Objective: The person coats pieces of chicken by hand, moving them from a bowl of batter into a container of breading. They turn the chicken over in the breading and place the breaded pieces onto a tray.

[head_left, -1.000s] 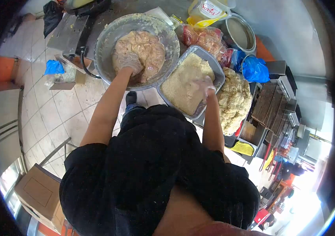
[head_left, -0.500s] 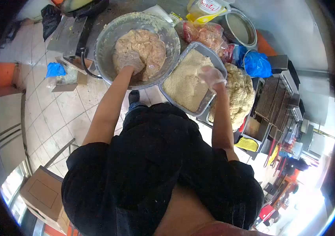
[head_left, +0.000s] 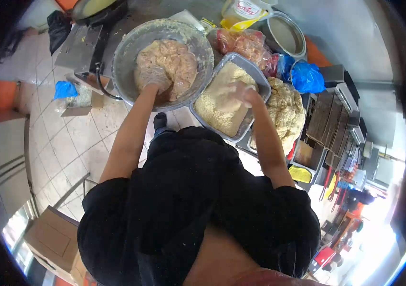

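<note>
My left hand [head_left: 157,77], in a thin clear glove, is down in a big metal bowl [head_left: 117,66]. It presses into a mass of pale, batter-coated raw meat [head_left: 182,65], and its fingertips are hidden there. To the right, a grey plastic tub [head_left: 259,76] holds pale crumb-like breading [head_left: 217,112]. Over that breading is my right hand [head_left: 244,94], slightly blurred, fingers reaching out toward the tub's left side. No distinct piece shows in the right hand.
Beside the tub lies a large heap of crumb-coated pieces [head_left: 284,114]. Behind stand bagged raw meat [head_left: 248,44], a yellow-and-clear jug [head_left: 243,13], a round metal pot [head_left: 286,33] and a blue plastic bag [head_left: 308,77]. A cardboard box [head_left: 52,238] stands at lower left.
My right hand has moved left over the breading, away from the tub's right wall. My left hand stays in the meat, and the whole view has shifted slightly.
</note>
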`<state>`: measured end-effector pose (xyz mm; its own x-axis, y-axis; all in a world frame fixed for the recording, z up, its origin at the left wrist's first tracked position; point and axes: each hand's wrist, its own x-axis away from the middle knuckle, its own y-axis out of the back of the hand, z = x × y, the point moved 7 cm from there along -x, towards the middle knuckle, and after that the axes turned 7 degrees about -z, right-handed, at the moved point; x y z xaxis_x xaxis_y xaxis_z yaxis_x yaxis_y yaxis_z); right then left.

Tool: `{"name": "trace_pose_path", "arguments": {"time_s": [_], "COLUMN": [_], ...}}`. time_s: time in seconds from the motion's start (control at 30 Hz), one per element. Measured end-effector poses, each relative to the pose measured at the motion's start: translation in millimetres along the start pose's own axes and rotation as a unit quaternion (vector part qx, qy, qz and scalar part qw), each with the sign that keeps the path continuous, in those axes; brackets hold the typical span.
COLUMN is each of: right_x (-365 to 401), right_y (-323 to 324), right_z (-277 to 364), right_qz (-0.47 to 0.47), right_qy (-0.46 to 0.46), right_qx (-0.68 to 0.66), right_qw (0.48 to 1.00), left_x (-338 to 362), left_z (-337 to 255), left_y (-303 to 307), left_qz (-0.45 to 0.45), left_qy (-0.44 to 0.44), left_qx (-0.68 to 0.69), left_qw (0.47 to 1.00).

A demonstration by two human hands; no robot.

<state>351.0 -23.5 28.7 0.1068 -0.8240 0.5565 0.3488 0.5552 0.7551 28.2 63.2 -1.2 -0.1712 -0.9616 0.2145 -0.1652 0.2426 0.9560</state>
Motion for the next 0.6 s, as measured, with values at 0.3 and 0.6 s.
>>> {"name": "trace_pose_path", "arguments": {"time_s": [0.3,0.6], "right_x": [18,7], "right_y": [-13,-32], "right_z": [5,-39], "right_qz": [-0.045,-0.122], "right_qy": [-0.144,-0.006], "right_qx": [0.086,-0.111], "right_qw": [0.985,0.986], "left_x": [-33,-10], "left_z": [16,1], "left_y": [-61,-14], "left_qz": [0.037,0.017], "left_qy": [-0.023,-0.008], "left_qx": [-0.008,0.017], "left_qw": [0.999,1.000]}}
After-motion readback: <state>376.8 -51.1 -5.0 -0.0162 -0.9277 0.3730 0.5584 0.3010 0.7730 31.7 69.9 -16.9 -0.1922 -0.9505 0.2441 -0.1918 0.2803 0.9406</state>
